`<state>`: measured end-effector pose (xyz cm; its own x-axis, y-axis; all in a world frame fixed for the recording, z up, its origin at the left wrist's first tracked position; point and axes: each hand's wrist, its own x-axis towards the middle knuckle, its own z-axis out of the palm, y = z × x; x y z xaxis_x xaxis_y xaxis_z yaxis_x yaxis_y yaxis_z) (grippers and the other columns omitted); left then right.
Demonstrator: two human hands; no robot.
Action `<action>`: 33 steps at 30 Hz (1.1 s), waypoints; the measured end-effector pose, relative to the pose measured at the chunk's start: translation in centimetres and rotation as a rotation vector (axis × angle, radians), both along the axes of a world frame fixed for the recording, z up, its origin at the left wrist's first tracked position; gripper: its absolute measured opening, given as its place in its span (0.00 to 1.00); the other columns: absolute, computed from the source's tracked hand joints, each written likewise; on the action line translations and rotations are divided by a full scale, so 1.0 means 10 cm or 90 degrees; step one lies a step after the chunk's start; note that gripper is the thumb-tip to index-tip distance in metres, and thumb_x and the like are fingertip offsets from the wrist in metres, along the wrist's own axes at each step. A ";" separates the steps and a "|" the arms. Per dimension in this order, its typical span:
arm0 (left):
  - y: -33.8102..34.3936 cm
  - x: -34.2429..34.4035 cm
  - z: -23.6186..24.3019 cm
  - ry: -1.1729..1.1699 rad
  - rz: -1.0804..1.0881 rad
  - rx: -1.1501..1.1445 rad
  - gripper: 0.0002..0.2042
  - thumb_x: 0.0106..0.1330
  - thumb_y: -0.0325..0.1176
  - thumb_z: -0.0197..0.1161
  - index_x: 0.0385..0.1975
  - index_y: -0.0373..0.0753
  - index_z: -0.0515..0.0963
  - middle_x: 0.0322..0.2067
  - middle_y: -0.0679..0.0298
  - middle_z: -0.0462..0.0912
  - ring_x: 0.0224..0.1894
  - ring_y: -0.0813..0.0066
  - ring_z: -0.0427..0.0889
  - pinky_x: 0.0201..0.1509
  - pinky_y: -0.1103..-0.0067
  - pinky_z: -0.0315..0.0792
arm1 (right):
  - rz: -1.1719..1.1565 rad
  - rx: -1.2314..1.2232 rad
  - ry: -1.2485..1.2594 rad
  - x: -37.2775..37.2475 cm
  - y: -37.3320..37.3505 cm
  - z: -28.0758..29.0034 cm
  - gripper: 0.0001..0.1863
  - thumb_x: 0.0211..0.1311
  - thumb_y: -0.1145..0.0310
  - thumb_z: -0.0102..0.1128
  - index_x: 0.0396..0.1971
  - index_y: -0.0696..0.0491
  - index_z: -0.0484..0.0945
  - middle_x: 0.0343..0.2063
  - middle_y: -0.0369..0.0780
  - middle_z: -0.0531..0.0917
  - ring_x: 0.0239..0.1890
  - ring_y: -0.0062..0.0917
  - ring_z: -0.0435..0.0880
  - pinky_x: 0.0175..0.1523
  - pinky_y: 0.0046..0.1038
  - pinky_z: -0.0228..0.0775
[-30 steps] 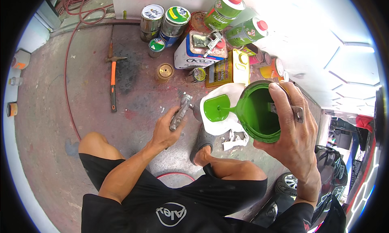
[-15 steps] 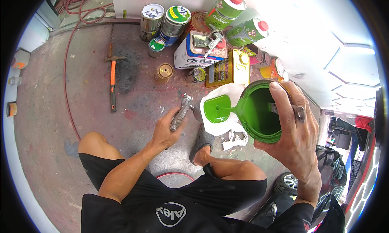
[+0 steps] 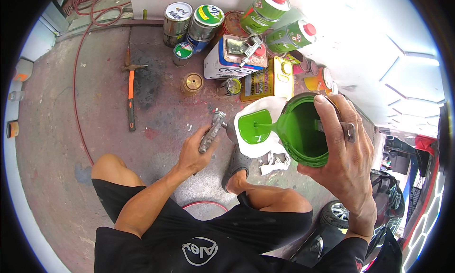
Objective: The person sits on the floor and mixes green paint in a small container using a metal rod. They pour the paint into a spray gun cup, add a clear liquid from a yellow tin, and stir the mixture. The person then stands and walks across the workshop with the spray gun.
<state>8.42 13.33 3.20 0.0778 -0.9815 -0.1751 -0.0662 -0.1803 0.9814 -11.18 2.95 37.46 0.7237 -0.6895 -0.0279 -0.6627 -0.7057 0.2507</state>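
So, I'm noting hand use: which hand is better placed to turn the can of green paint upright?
Probably the right hand: it grips the tilted can, fingers over the rim. The left hand is apart from it, holding what looks like a spray gun.

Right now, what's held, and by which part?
Left hand: spray gun, apparently by its handle. Right hand: tilted paint can, by rim and side, metal strip under the fingers.

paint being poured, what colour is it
The paint is bright green, best seen in the head view.
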 end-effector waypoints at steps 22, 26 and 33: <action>-0.02 0.03 0.01 0.001 0.001 0.005 0.23 0.78 0.43 0.72 0.64 0.33 0.80 0.40 0.46 0.90 0.41 0.50 0.92 0.47 0.62 0.81 | -0.009 0.009 0.010 0.07 -0.01 0.04 0.75 0.13 0.71 0.96 0.78 0.45 0.70 0.68 0.48 0.79 0.65 0.50 0.85 0.66 0.48 0.83; -0.02 0.04 0.02 0.001 -0.003 0.004 0.23 0.78 0.42 0.71 0.64 0.33 0.80 0.40 0.46 0.90 0.41 0.50 0.92 0.47 0.62 0.81 | -0.004 0.004 0.009 0.07 -0.01 0.05 0.75 0.13 0.71 0.95 0.78 0.45 0.70 0.68 0.48 0.79 0.65 0.50 0.85 0.65 0.48 0.83; -0.01 0.02 0.01 0.002 -0.002 -0.003 0.23 0.78 0.41 0.72 0.64 0.34 0.80 0.41 0.46 0.90 0.42 0.50 0.92 0.48 0.62 0.81 | -0.020 0.029 -0.014 0.08 0.00 0.07 0.70 0.18 0.69 0.95 0.77 0.45 0.72 0.67 0.48 0.78 0.64 0.49 0.85 0.64 0.47 0.84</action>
